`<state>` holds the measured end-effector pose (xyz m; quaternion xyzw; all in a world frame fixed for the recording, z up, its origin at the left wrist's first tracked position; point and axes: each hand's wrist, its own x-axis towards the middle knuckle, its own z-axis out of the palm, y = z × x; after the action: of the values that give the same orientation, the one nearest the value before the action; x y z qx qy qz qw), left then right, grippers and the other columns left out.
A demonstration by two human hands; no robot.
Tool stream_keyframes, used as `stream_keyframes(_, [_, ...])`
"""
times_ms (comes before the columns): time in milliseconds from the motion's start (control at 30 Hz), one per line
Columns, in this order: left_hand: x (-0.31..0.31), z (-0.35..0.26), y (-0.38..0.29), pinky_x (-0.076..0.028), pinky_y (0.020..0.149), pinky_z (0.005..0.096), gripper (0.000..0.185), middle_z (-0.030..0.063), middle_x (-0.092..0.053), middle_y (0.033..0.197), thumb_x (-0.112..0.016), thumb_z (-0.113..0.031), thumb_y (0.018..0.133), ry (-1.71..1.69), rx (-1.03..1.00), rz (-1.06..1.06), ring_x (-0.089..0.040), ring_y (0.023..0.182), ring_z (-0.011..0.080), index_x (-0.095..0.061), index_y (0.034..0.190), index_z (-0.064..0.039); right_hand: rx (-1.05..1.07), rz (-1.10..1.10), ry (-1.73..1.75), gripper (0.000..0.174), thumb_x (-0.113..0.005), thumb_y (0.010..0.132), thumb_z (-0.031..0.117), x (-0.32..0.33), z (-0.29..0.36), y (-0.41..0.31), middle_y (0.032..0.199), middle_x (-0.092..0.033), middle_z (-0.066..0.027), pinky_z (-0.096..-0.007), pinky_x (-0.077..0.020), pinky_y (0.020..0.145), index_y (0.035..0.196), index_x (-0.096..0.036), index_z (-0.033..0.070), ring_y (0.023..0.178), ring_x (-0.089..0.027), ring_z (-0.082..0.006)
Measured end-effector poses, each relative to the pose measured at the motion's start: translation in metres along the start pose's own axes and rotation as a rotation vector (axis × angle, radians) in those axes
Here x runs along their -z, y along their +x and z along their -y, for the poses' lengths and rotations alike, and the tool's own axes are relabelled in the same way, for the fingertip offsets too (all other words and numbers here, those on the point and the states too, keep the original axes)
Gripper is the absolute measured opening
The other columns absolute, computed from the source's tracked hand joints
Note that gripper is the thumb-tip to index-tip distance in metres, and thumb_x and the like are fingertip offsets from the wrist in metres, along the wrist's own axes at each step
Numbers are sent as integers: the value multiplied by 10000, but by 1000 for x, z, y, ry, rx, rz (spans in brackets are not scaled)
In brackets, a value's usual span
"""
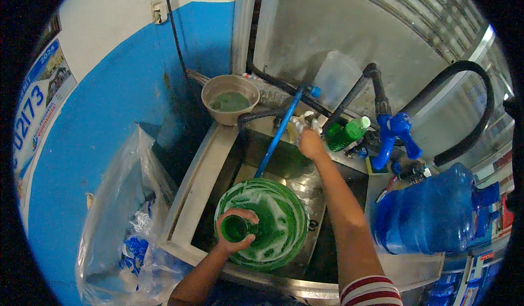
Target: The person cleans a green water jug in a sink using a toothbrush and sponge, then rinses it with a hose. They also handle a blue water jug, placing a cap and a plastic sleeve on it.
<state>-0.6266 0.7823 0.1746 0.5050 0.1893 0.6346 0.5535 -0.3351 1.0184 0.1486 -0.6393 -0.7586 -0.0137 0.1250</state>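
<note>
My left hand (237, 244) grips the neck of a round green water jug (278, 224), whose mouth faces up at me. White foam streaks its shoulder. The jug sits in a stainless steel sink (190, 191). My right hand (311, 142) reaches across the basin to the back ledge, its fingers at some whitish items (303, 121). Whether those fingers close on anything is too blurred to tell. Just right of that hand leans a green plastic bottle (348, 136) with a white cap. A blue pipe (282, 132) slants down into the sink behind the jug.
A dipper (231, 101) with greenish liquid stands at the back left corner. At right are a blue-handled valve (395, 138), a sponge (374, 164) and a blue water jug (425, 212) on its side. A clear plastic bag (118, 224) with blue pieces hangs at left.
</note>
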Motion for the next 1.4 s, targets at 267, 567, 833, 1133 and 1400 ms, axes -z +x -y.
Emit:
stream_keyframes(267, [-1, 5, 1, -480, 819, 354, 430, 122, -619, 913, -746, -87, 642, 118, -20, -7, -616, 871, 216, -538, 1009, -1, 39, -1079, 745, 381, -425, 950, 221, 245, 103, -110, 1111, -578, -120, -320, -451, 877, 1262, -473, 8, 1036, -544, -202])
stream_keyframes(567, [-34, -6, 15, -474, 811, 333, 442, 106, -628, 897, -765, -48, 609, 210, 13, 218, -616, 876, 192, -558, 998, -23, -110, -727, 1242, 302, -456, 967, 307, 279, 49, -95, 826, -554, 6, -274, -417, 678, 983, -585, 34, 723, -510, -110])
stream_keyframes(833, [-40, -3, 9, -478, 782, 342, 402, 100, -641, 885, -768, -88, 592, 180, 9, 264, -625, 838, 205, -580, 945, -49, -584, -82, 1884, 194, -605, 873, 281, 162, 77, -168, 839, -603, -14, -318, -499, 695, 972, -599, 114, 776, -584, -154])
stream_keyframes(1133, [-34, -1, 7, -483, 800, 350, 393, 97, -642, 880, -770, -95, 598, 172, -7, 223, -624, 839, 211, -579, 941, -69, -570, 165, 2635, 184, -519, 942, 269, 115, 72, -197, 680, -588, 15, -220, -395, 353, 925, -594, 102, 453, -509, -83])
stream_keyframes(1400, [-38, -9, 8, -492, 765, 350, 360, 105, -634, 890, -775, -152, 599, 282, -43, 356, -629, 830, 250, -608, 909, -80, -580, -49, 2512, 299, -524, 864, 360, 129, 90, -68, 504, -510, 4, -285, -339, 326, 689, -569, 121, 390, -459, -148])
